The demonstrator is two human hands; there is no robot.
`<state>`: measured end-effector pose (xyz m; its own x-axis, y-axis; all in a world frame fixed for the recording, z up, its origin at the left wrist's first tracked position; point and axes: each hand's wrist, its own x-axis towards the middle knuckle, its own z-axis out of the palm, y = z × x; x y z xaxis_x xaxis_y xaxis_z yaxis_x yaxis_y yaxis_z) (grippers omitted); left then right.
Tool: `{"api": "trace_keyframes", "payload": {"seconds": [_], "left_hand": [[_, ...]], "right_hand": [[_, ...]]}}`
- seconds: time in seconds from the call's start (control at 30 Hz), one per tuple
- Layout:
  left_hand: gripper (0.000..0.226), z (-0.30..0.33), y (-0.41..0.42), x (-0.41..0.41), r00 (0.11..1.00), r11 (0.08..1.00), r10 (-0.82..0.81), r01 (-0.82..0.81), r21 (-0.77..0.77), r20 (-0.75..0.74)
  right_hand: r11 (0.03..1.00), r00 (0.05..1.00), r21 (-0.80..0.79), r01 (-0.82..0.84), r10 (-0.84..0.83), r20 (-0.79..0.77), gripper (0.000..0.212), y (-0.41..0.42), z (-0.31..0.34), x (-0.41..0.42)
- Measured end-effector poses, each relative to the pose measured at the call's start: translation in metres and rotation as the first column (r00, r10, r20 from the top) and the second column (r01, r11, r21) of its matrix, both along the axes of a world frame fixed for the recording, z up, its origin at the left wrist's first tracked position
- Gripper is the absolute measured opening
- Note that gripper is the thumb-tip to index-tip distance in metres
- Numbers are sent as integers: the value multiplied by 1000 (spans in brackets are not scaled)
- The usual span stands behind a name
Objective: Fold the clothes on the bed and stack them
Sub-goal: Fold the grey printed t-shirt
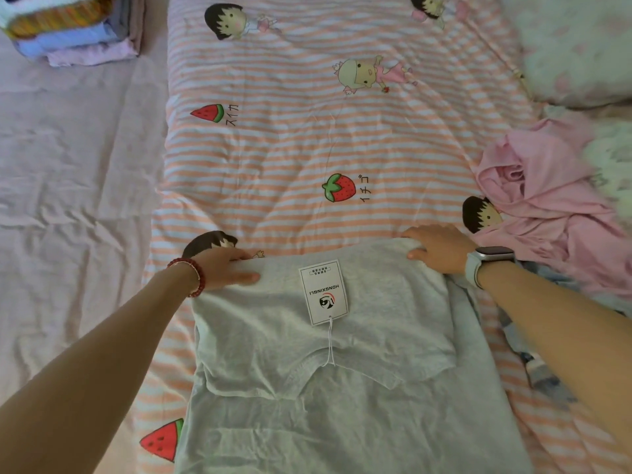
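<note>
A light grey T-shirt (342, 388) lies on the striped cartoon quilt (307, 148) in the near centre, folded over on itself, with a white hang tag (323, 291) on top. My left hand (227, 270) grips the shirt's far left corner, thumb on top and fingers tucked under the fold. My right hand (439, 248) grips the far right corner the same way. A stack of folded clothes (68, 29) sits at the far left on the pink sheet. A crumpled pink garment (547, 206) lies unfolded at the right.
A pale pillow (581, 46) lies at the far right corner. Blue patterned fabric (533, 364) peeks out under my right forearm beside the grey shirt. The pink sheet (68, 183) stretches along the left of the quilt.
</note>
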<state>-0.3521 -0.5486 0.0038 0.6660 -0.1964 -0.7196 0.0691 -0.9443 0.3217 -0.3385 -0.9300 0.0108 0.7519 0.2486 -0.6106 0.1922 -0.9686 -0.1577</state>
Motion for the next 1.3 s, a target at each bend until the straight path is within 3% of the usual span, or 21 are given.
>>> {"api": "trace_keyframes", "payload": {"seconds": [0.1,0.27,0.43,0.53,0.67,0.77,0.9,0.97,1.1,1.2,1.3], "left_hand": [[37,3,4,6,996,994,-86,87,64,-14],[23,33,-4,36,950,987,-5,-46,153,312],[20,76,-22,72,698,977,-58,-106,184,713],[22,89,-26,68,617,987,-15,-119,112,787],[13,85,-18,14,565,999,-43,12,44,824],[14,75,-13,-42,457,985,-120,163,50,881],[27,51,-9,-110,444,932,-247,351,87,861],[24,39,-6,-138,466,914,-280,397,84,840],[15,20,-4,-186,555,926,-253,377,32,792],[18,8,-1,-208,605,931,-277,363,51,747],[29,5,3,-215,674,936,-331,323,140,661]], "right_hand": [[1000,1000,-17,-13,14,28,37,2,5,-2],[997,958,-62,37,-18,285,29,1,26,19],[988,752,-22,150,-99,651,25,1,56,53],[984,640,68,166,-160,752,20,3,68,46],[988,619,116,105,-156,770,15,-1,69,-14],[995,637,101,22,-92,765,23,-10,60,-69],[995,651,93,-42,-43,758,14,-20,46,-130],[991,673,91,-94,-4,740,22,-22,38,-160],[990,761,108,-85,-6,649,11,-19,21,-216],[993,818,112,-46,-27,575,32,-16,8,-243],[995,841,99,-22,-36,540,34,-11,2,-259]]}}
